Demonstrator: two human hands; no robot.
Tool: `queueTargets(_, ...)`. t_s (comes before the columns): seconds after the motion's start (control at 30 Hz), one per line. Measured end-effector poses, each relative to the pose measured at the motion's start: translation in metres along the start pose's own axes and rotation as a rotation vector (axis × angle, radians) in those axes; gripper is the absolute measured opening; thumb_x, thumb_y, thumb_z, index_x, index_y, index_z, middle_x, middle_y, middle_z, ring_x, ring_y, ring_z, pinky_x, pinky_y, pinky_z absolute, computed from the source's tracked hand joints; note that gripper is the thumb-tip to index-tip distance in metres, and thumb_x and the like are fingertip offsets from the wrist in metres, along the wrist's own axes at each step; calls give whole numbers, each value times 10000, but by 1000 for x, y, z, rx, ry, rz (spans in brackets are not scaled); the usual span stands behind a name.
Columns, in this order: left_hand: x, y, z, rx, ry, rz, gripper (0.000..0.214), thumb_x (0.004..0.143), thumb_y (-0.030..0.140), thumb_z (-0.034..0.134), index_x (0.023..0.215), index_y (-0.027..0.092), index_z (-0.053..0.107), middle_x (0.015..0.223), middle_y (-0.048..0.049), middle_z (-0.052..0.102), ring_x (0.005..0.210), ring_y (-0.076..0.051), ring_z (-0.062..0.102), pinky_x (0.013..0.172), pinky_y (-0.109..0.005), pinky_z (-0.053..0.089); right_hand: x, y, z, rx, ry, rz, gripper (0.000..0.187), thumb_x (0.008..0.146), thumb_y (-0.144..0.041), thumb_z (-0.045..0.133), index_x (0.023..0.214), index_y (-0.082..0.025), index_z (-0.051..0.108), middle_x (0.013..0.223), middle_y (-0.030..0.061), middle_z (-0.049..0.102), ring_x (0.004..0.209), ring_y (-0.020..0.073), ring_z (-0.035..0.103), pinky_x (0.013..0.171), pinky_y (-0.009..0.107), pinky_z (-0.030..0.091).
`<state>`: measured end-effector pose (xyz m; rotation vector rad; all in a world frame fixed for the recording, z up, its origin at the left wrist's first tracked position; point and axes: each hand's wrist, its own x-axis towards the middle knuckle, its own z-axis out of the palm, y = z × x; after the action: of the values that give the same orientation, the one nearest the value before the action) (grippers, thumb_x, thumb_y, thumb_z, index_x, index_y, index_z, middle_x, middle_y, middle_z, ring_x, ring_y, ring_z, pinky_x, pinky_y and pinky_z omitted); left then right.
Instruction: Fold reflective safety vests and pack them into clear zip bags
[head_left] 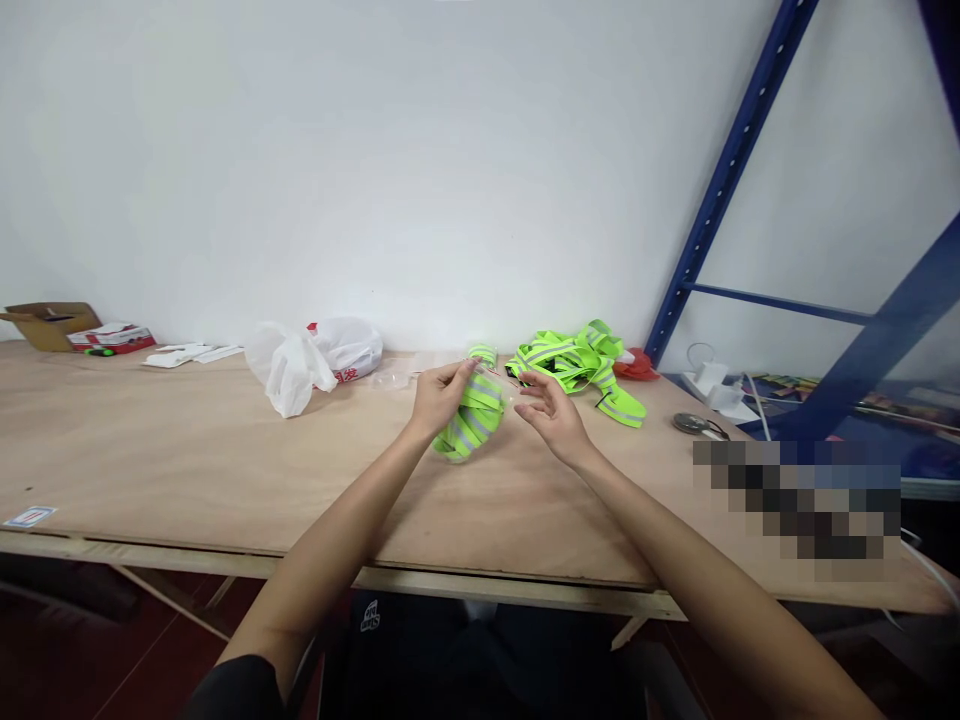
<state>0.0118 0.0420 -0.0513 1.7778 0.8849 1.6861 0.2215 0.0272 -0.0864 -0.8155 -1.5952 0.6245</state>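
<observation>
My left hand (441, 396) pinches the top edge of a clear plastic bag (471, 418), which hangs above the table. Inside it lies a folded neon-green strap with silver reflective stripes. My right hand (555, 418) is just right of the bag's mouth, fingers curved and apart from the thumb, with nothing visible between them. A reddish line runs along the bag's upper edge, between the hands. Behind the bag sits a small green striped roll (483, 355), partly covered. A loose heap of green reflective straps (562, 355) lies beyond my right hand.
White plastic bags (289, 370) and clear packaging (391, 374) lie at the back of the wooden table (187, 460). Farther left are white papers (191, 354) and an open cardboard box (52, 328). On the right are a red bag (636, 364), a round dark object (690, 423) and blue rack posts (724, 180).
</observation>
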Motion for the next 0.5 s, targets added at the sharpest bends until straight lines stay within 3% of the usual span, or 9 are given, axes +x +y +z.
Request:
queueTargets(0.1, -1, -5, 5, -128, 69, -71, 461, 867, 577, 644, 944, 154, 810, 972, -65, 781, 966, -266, 690, 760, -305, 512, 1, 9, 1, 120, -38, 125, 505, 755, -583, 755, 1113, -239, 663, 1161, 97, 694, 1016, 248, 660, 833, 399, 577)
queueTargets(0.23, -6, -15, 14, -248, 67, -161, 509, 825, 630, 663, 770, 135, 770, 982, -90, 773, 937, -253, 678, 737, -292, 486, 0, 11, 1, 176, -35, 191, 421, 731, -611, 760, 821, -202, 720, 830, 44, 723, 810, 215, 675, 799, 387, 596)
queueTargets(0.4, -11, -26, 14, -380, -143, -391, 535, 703, 664, 765, 714, 135, 686, 729, -24, 702, 708, -173, 628, 634, -254, 443, -2, 4, -3, 177, 28, 199, 419, 705, -615, 775, 753, -204, 708, 770, 35, 712, 755, 210, 666, 761, 380, 600)
queueTargets(0.5, -14, -29, 14, -416, -238, -474, 533, 623, 603, 856, 758, 112, 698, 717, -45, 702, 659, -172, 632, 628, -265, 459, -3, 2, -5, 139, 13, 183, 428, 713, -627, 759, 727, -206, 687, 750, 41, 702, 745, 214, 661, 734, 371, 591)
